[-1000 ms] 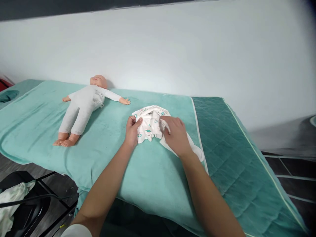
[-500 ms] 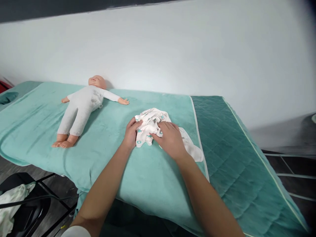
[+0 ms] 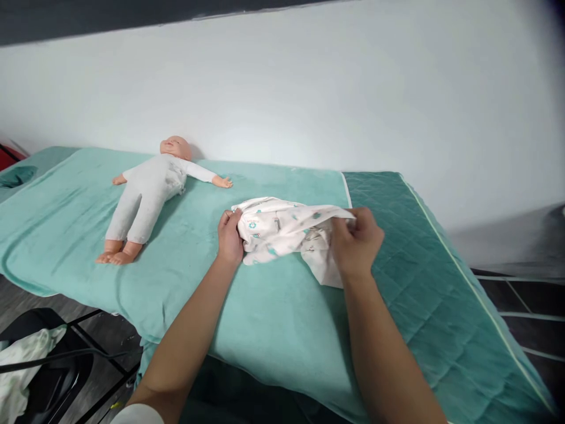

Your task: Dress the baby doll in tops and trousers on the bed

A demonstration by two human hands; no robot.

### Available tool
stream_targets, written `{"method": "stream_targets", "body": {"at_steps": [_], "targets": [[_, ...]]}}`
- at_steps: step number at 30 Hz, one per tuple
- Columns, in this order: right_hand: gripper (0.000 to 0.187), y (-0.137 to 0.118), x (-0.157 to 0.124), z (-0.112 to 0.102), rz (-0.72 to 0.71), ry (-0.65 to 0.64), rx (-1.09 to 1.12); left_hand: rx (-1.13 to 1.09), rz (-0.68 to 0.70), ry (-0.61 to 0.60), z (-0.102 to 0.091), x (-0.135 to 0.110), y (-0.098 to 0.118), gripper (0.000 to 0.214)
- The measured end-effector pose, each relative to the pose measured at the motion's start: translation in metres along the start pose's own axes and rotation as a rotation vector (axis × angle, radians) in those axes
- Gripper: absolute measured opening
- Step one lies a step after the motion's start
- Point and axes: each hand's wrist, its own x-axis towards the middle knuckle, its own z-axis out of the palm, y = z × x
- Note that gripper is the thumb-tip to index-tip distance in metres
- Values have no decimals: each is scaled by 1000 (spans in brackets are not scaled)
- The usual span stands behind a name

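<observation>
A white baby garment [image 3: 282, 227] with small green and grey prints is stretched between my hands, just over the green blanket [image 3: 273, 318]. My left hand [image 3: 230, 237] is closed on its left end. At the other end, my right hand [image 3: 356, 240] pinches the upper edge, with a plain white part of the cloth hanging beside it. Folds hide the garment's exact shape. A baby doll [image 3: 150, 185] in a white body suit lies on its back to the left, arms spread, apart from both hands.
A darker green quilted cover [image 3: 410, 282] spreads to the right. Behind the bed rises a white wall [image 3: 282, 100]. At the lower left, a black chair [image 3: 66, 377] holds a white and green cloth [image 3: 26, 365]. A metal rack [image 3: 525, 318] stands at the far right.
My right hand has moved right, drawing the bunched garment out into a longer stretch. My left hand has shifted slightly left, still holding its end. The doll lies as before.
</observation>
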Motion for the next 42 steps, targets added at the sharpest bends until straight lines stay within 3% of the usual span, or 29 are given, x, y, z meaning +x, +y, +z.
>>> {"method": "stream_targets", "body": {"at_steps": [2,4,6,9,14,16,18,20,22,25,27,30,32,34,38,42], "targets": [[22,7,9,-4,138,180,159,-4,27,20,-1,2,-2,50],[27,16,20,-10,247,249,428,-4,60,34,-3,4,-3,51],[22,29,31,-20,325,167,643,19,109,63,-6,7,-4,51],[24,49,46,-39,347,-53,714,95,199,156,-11,11,-5,49],[44,53,51,-50,160,-127,659,291,383,305,-13,6,0,39],[52,41,44,-41,184,-134,652,419,527,256,-9,-3,3,30],[58,25,32,-27,311,-158,708,535,611,82,-3,-13,2,21],[54,9,17,-12,422,-236,807,625,516,-197,2,-22,-1,15],[45,-4,3,-1,413,-401,847,688,324,-473,7,-26,-6,27],[34,-14,-12,8,185,-580,667,783,188,-717,9,-24,-14,44],[31,-11,-15,10,-14,-558,439,858,215,-789,10,-21,-16,27],[61,3,-12,10,-190,-524,133,930,238,-807,9,-17,-17,10],[85,14,-10,9,-204,-556,-40,914,211,-776,9,-16,-15,13],[93,20,-10,9,-196,-636,-167,854,150,-739,8,-17,-14,13],[75,13,-15,9,-314,-841,-132,626,-29,-592,9,-23,-10,9],[45,-5,-20,11,-353,-846,-117,398,-156,-548,7,-26,-5,21]]}}
